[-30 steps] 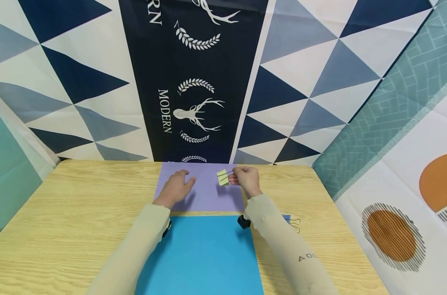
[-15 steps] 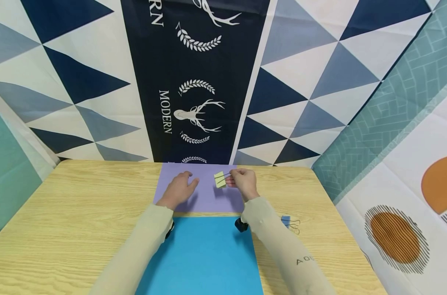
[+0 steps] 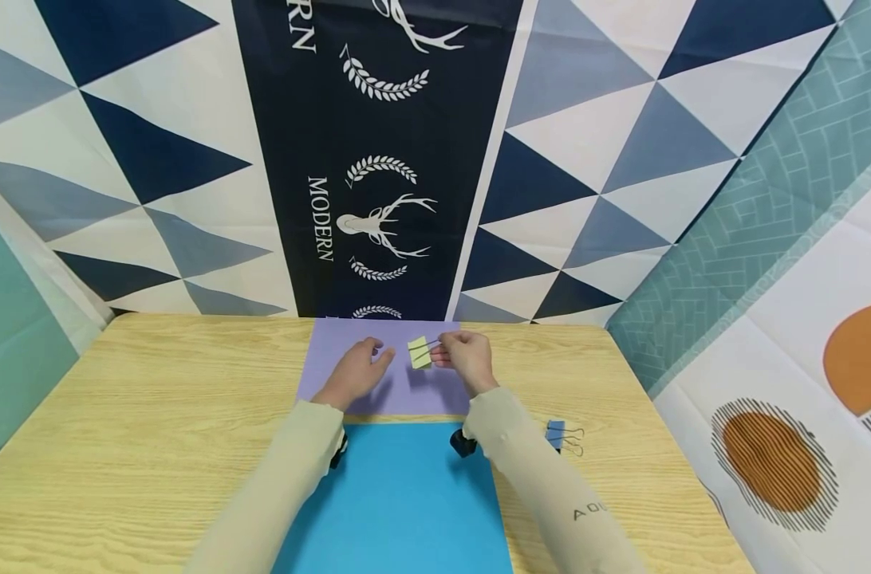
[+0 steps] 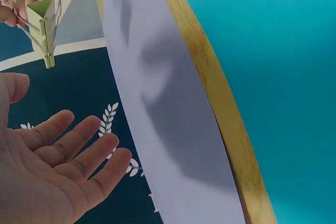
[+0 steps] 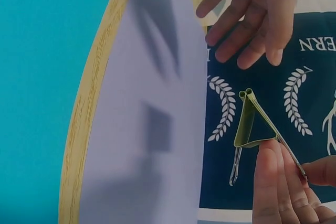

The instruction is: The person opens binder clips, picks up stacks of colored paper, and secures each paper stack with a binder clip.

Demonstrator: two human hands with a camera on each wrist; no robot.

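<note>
Yellow-green binder clip (image 3: 419,353), one: held aloft over the purple sheet (image 3: 407,401), between the hands. Right hand (image 3: 469,360): pinched on one wire handle, fingertip seemingly against the clip's spine; other handle unheld. Left hand (image 3: 356,371): empty, fingers apart and relaxed, near the clip but not touching. Blue binder clip (image 3: 555,434), one: lying on the counter (image 3: 191,383), just beside the right sleeve (image 3: 536,466). Blue sheet (image 3: 400,502), one: flat on the counter, nearer than the purple. Step in hand, judged from pose: mid-air presenting of the clip, mouth closed, toward the left hand. Probably called for next: steady right pinch, left fingers closing on the clip.
</note>
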